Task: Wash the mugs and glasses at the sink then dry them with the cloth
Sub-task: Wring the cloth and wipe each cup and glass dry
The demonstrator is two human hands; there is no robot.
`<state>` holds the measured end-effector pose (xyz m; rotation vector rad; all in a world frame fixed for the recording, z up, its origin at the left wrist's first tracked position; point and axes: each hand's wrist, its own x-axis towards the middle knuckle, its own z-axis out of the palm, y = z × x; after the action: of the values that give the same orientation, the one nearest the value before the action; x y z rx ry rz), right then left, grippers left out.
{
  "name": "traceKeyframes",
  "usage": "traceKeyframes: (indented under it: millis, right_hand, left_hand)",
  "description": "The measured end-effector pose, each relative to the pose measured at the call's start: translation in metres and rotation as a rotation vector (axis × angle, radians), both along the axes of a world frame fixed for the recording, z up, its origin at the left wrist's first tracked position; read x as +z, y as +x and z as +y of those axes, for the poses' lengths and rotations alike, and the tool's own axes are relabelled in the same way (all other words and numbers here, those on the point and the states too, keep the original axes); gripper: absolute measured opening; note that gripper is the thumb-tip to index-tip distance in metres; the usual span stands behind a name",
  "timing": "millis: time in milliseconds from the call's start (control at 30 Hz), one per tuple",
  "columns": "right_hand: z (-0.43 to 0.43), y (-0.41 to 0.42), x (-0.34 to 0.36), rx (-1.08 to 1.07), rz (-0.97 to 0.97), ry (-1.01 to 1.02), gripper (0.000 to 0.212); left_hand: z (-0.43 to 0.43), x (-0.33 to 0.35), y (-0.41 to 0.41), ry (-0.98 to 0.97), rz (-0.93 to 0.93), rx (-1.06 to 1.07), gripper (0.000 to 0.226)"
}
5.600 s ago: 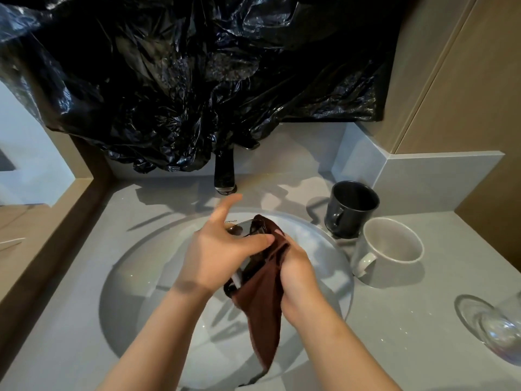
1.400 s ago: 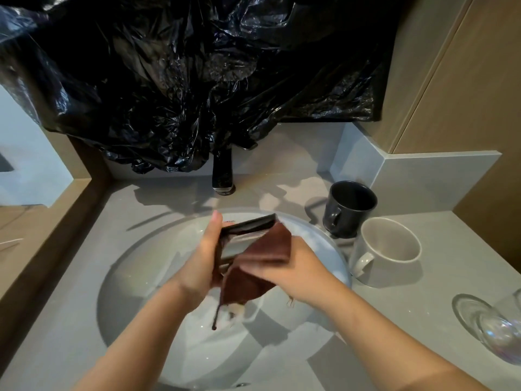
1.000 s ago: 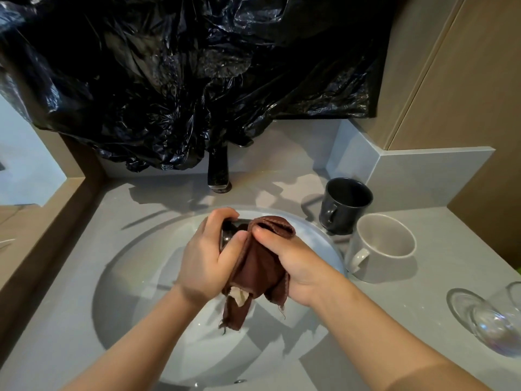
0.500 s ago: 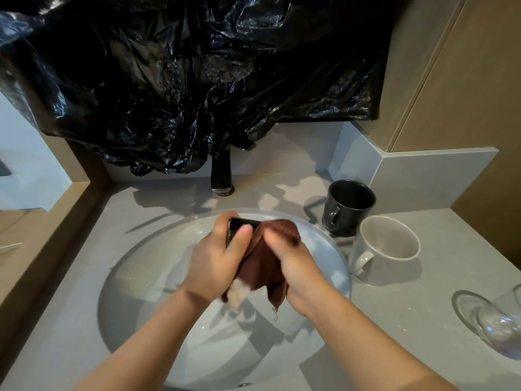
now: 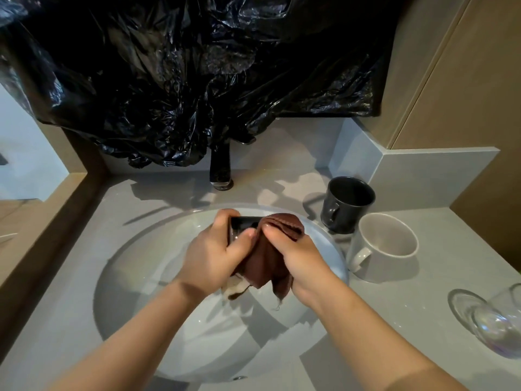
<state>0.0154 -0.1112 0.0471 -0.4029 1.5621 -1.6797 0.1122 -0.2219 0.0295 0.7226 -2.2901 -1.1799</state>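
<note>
**Drying a dark cup over the sink**

Left hand (image 5: 214, 258) grips the dark cup (image 5: 243, 225) and right hand (image 5: 298, 255) pinches the brown cloth (image 5: 265, 266) onto it, above the sink (image 5: 158, 249). The cup's long axis runs away from me, far end toward the faucet (image 5: 220, 170). Can't tell if that's the mouth or the base.

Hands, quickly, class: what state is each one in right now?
Left hand: grips the dark glass.
Right hand: pinches the brown cloth against the glass.

We hold a dark glass (image 5: 244, 225) tilted over the sink (image 5: 135, 277), with a brown cloth (image 5: 265, 261) bunched over its rim and hanging below. Right of the sink, a dark mug (image 5: 346, 204) and a pale mug (image 5: 383, 246) stand upright, just beside each other. A clear glass (image 5: 496, 325) lies on its side farther right.
</note>
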Motion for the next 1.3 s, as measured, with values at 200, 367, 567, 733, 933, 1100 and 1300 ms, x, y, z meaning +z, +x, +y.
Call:
traceKeyframes:
  millis: [200,367,567,733,933,1100,1300]
  right_hand:
    - [-0.002,0.0,-0.002,-0.054,0.074,-0.038,0.006]
    - [0.0,0.007,0.001,0.047,0.369,-0.013,0.016]
    - [-0.002,-0.003,-0.007,0.034,-0.33,-0.085,0.032]
    - [0.0,0.004,-0.002,-0.046,0.249,-0.08,0.015]
    - [-0.004,0.007,-0.009,-0.091,0.045,-0.026,0.009]
    - [-0.004,-0.001,-0.001,-0.047,-0.247,-0.094,0.025]
    - [0.0,0.015,0.003,-0.064,0.29,-0.041,0.018]
  left_hand:
    - [-0.007,0.008,0.005,0.398,0.023,-0.159,0.065]
    - [0.005,0.014,-0.001,0.877,0.072,-0.03,0.05]
    - [-0.003,0.013,0.007,-0.295,-0.112,-0.071,0.06]
    - [-0.007,0.014,-0.003,0.712,0.049,-0.14,0.067]
    - [0.002,0.011,-0.003,0.314,0.056,0.053,0.045]
    - [-0.015,-0.001,0.011,-0.392,-0.013,-0.171,0.06]
    - [-0.002,0.01,0.0,1.06,0.045,-0.061,0.063]
